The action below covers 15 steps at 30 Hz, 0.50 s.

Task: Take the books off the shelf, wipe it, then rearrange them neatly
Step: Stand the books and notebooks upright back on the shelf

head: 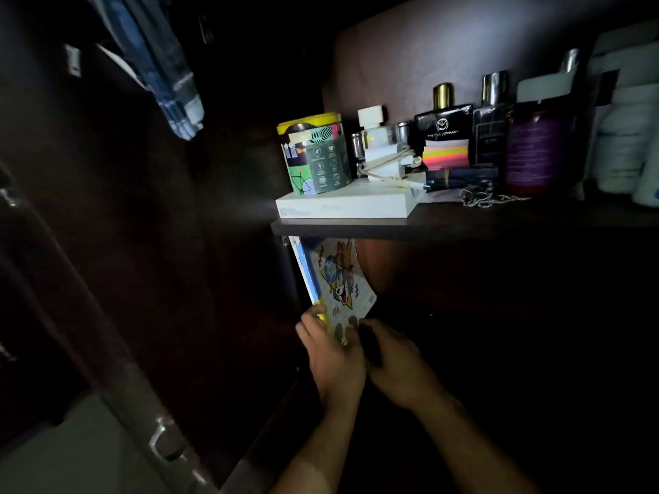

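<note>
Left hand (330, 345) grips the cartoon-cover book (338, 279) at its lower left edge; right hand (388, 354) touches its bottom edge, grip too dark to tell. Book tilted, in the compartment under the shelf board (463, 226) carrying a white box (347, 205), tin (315, 155), bottles.

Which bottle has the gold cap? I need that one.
The black square bottle behind the sticky notes; its neighbours' caps are silver or white.

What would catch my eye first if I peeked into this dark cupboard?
Probably the bright cartoon book, tilted under the shelf board, with the left hand gripping its lower edge and the right hand beside it. Next, the colourful yellow-lidded tin standing on a white box above.
</note>
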### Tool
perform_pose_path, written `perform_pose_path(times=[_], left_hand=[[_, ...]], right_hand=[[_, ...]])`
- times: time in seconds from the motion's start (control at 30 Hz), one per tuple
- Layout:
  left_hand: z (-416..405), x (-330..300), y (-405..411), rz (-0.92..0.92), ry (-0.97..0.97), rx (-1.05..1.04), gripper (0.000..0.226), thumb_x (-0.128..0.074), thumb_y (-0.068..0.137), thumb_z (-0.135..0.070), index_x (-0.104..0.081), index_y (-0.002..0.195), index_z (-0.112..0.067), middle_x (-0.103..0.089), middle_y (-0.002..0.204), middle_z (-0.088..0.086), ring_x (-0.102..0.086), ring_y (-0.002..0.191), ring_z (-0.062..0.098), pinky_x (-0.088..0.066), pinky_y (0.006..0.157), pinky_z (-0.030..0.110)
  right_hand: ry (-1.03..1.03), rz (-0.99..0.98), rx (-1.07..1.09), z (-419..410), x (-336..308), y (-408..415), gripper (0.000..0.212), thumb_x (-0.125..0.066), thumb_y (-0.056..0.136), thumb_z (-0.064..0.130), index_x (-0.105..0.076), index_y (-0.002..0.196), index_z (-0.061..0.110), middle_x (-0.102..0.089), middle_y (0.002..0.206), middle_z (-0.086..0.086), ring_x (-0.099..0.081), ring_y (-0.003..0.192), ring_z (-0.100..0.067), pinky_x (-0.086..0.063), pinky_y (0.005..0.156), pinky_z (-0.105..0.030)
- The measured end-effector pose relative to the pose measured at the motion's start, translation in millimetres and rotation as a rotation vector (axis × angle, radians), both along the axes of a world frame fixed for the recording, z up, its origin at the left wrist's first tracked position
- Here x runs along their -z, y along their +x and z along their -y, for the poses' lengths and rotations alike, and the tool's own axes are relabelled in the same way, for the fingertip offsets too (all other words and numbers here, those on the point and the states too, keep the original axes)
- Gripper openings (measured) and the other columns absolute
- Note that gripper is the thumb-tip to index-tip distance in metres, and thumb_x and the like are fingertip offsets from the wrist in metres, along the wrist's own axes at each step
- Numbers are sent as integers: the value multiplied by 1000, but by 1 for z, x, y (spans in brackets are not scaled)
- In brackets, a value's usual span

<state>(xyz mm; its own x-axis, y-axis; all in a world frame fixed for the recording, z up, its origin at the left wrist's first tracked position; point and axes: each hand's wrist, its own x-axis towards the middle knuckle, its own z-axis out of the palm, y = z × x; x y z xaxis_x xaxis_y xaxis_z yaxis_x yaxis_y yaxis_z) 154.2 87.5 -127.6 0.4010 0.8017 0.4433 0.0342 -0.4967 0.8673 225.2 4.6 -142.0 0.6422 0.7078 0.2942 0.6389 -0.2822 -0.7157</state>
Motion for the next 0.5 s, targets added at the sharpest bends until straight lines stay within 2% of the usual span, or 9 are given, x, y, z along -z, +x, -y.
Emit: perform_pose_path(times=[0.1,0.17,0.2,0.27,0.3,0.33,0.4,0.5], left_hand=[[9,-17,-11,-42,-42,40,48,-63,88,-9,-39,126,-26,-37,125,-5,-52,103,10,-47,66,17],[6,-23,-15,-80,-31,-19,50,-61,82,-13,-40,126,-23,-38,124,2,-53,103,22,-56,78,38],[16,-22,-21,-114,-13,-45,52,-61,78,-16,-42,125,-22,-40,123,5,-54,103,29,-55,86,46],[40,-12,-22,-138,37,10,49,-64,77,-16,-50,124,-16,-48,120,8,-57,104,33,-52,93,50],[95,-8,-34,-159,14,184,44,-65,80,-14,-54,122,-16,-52,117,7,-58,102,29,-52,93,49],[122,-16,-39,-154,29,325,37,-67,84,-15,-57,119,-18,-55,113,4,-60,98,23,-53,91,46],[218,-30,-67,-190,-57,665,29,-70,91,-22,-59,117,-25,-58,108,-2,-61,90,12,-55,83,33],[317,-48,-96,-170,-200,952,23,-68,96,-29,-57,116,-30,-63,104,-3,-64,90,7,-53,77,25]], right_hand=[[10,-18,102,46,-4,-29,53,-64,95,33,-46,144,31,-53,140,10,-50,129,-10,-42,109,-30],[45,-23,149,78,-5,-51,49,-65,95,30,-50,142,28,-55,138,11,-51,128,-7,-41,108,-25],[51,-49,186,106,-5,-68,46,-65,95,29,-52,139,27,-57,136,11,-52,126,-5,-42,108,-24],[104,-97,235,138,-7,-87,39,-66,95,25,-55,133,27,-61,128,12,-55,121,-1,-45,104,-22],[99,-119,331,184,-8,-108,37,-66,94,23,-56,130,27,-62,124,12,-57,117,-1,-46,101,-20],[132,-137,364,196,-16,-110,35,-66,94,19,-56,127,27,-64,119,12,-60,113,0,-45,97,-16],[208,-159,522,259,-30,-138,31,-65,95,13,-58,121,26,-68,108,16,-63,100,9,-46,85,-9],[219,-125,725,343,-57,-181,29,-66,92,8,-59,119,19,-71,102,12,-65,92,9,-47,79,-11]])
